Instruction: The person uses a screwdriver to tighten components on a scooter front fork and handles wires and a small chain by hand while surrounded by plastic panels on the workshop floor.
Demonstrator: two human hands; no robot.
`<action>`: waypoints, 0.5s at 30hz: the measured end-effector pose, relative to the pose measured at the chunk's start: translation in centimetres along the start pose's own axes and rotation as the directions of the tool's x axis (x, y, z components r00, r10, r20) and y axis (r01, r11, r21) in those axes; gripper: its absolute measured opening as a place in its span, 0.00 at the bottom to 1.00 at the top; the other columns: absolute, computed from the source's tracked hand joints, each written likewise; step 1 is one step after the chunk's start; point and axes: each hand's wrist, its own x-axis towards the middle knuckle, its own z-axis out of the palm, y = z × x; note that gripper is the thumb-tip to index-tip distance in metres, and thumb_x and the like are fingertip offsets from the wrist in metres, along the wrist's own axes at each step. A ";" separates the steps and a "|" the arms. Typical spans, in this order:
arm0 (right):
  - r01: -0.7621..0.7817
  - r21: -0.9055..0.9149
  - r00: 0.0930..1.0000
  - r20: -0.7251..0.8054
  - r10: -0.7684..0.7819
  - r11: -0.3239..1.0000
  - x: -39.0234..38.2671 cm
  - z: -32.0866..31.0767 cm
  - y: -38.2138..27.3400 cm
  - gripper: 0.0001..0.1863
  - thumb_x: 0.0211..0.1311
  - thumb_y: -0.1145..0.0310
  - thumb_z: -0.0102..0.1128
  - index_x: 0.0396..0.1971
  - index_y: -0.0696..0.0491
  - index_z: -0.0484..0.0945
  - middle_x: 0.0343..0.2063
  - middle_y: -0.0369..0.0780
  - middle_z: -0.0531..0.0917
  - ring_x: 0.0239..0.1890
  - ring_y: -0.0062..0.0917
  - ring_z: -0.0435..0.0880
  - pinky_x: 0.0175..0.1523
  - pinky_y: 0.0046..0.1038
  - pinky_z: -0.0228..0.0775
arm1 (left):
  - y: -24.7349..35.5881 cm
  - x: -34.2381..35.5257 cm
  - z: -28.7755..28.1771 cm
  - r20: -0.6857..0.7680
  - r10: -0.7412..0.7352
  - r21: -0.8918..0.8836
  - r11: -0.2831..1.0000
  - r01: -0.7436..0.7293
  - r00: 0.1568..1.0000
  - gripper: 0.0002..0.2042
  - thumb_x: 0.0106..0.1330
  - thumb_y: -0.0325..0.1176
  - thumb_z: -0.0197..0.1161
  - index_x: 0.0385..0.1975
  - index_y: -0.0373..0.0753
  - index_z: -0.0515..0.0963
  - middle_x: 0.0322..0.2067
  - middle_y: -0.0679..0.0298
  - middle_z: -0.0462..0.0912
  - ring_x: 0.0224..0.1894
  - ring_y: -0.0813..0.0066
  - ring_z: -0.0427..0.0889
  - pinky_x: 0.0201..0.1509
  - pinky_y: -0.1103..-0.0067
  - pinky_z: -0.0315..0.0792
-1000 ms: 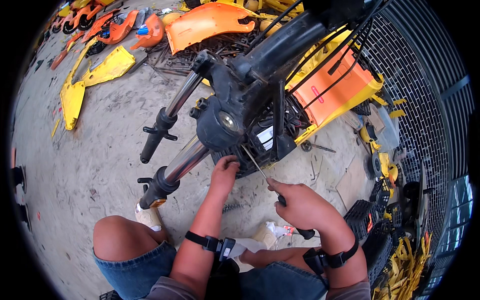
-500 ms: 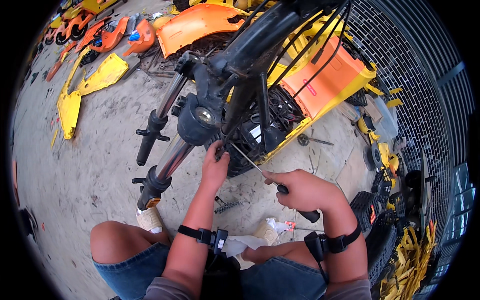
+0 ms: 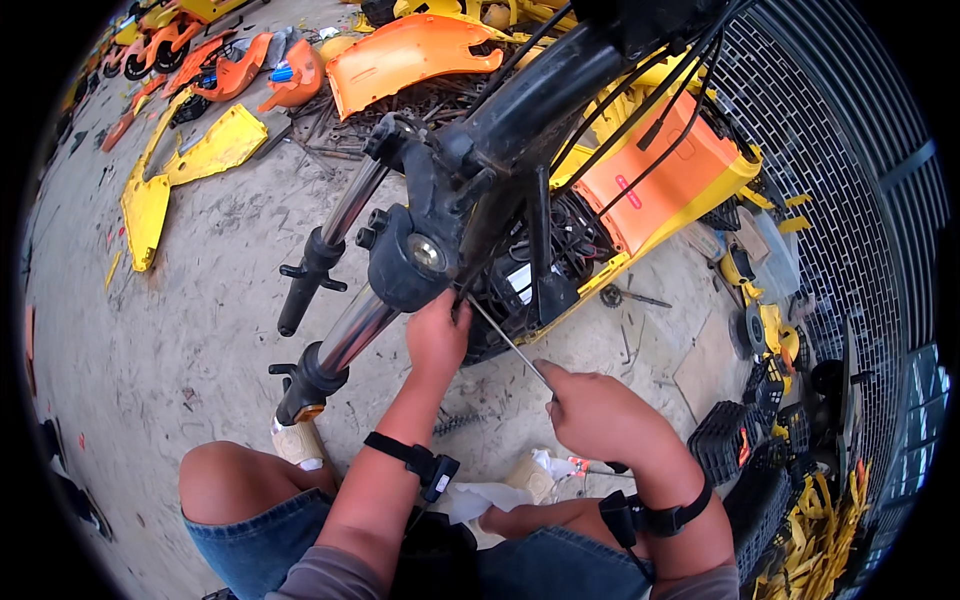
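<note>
A black front fork frame (image 3: 500,110) with two shiny fork tubes, one of them a lower tube (image 3: 355,335), stands tilted in front of me. My left hand (image 3: 438,335) is closed just below the round fork crown (image 3: 413,258). Its fingertips are partly hidden against the dark parts, and what they pinch I cannot make out. My right hand (image 3: 605,412) grips a screwdriver (image 3: 508,340). The long thin shaft points up and left, its tip beside my left fingers among dark parts. Most of the handle is covered by my right hand.
Black cables (image 3: 640,120) hang down at the right of the frame. Behind lies an orange and yellow body panel (image 3: 640,185) with wiring (image 3: 570,235) inside. Loose yellow panels (image 3: 150,215), an orange cover (image 3: 410,60) and black plastic baskets (image 3: 722,440) lie around on the concrete floor.
My right hand has turned further over the screwdriver handle and shifted slightly lower and right. My left hand sits closer under the fork crown. The view has shifted a little.
</note>
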 end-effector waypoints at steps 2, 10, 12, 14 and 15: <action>-0.001 -0.119 1.000 -0.021 -0.001 0.993 -0.2 0.4 -0.7 0.31 0.61 0.72 0.52 0.66 0.60 0.65 0.35 0.53 0.84 0.38 0.48 0.84 0.45 0.41 0.77 | 0.1 0.3 -0.3 -0.057 0.032 0.032 0.999 -0.030 0.998 0.09 0.61 0.36 0.66 0.32 0.38 0.78 0.29 0.55 0.82 0.33 0.49 0.82 0.34 0.61 0.73; -0.111 -0.541 0.986 -0.162 0.027 0.834 -0.5 1.6 -3.4 0.33 0.58 0.69 0.54 0.67 0.56 0.66 0.34 0.41 0.83 0.31 0.32 0.86 0.33 0.34 0.78 | -0.2 0.3 -0.3 -0.114 0.066 0.044 0.997 -0.061 0.991 0.07 0.58 0.34 0.67 0.29 0.38 0.78 0.26 0.56 0.80 0.29 0.50 0.80 0.31 0.63 0.72; -0.112 -0.579 0.983 -0.181 0.007 0.808 -0.6 1.6 -3.5 0.33 0.58 0.69 0.54 0.67 0.56 0.67 0.34 0.40 0.82 0.30 0.31 0.86 0.32 0.32 0.77 | -0.4 0.2 -0.1 -0.146 0.131 0.091 0.989 -0.119 0.981 0.07 0.58 0.33 0.67 0.29 0.38 0.78 0.25 0.55 0.79 0.28 0.49 0.79 0.30 0.63 0.71; -0.104 -0.588 0.982 -0.188 -0.011 0.802 -0.8 1.8 -3.5 0.34 0.57 0.69 0.55 0.67 0.57 0.67 0.33 0.39 0.82 0.30 0.30 0.85 0.32 0.31 0.77 | -0.2 -0.4 0.5 -0.163 0.102 0.048 0.994 -0.095 0.981 0.07 0.60 0.34 0.66 0.29 0.38 0.77 0.26 0.55 0.79 0.29 0.50 0.79 0.32 0.62 0.71; -0.098 -0.592 0.982 -0.188 -0.019 0.800 -0.8 1.9 -3.4 0.34 0.57 0.69 0.55 0.66 0.58 0.67 0.32 0.39 0.81 0.29 0.29 0.85 0.32 0.30 0.77 | -0.1 -0.7 0.8 -0.174 0.084 0.028 0.996 -0.080 0.981 0.08 0.61 0.34 0.65 0.29 0.37 0.76 0.26 0.55 0.78 0.30 0.50 0.79 0.32 0.61 0.71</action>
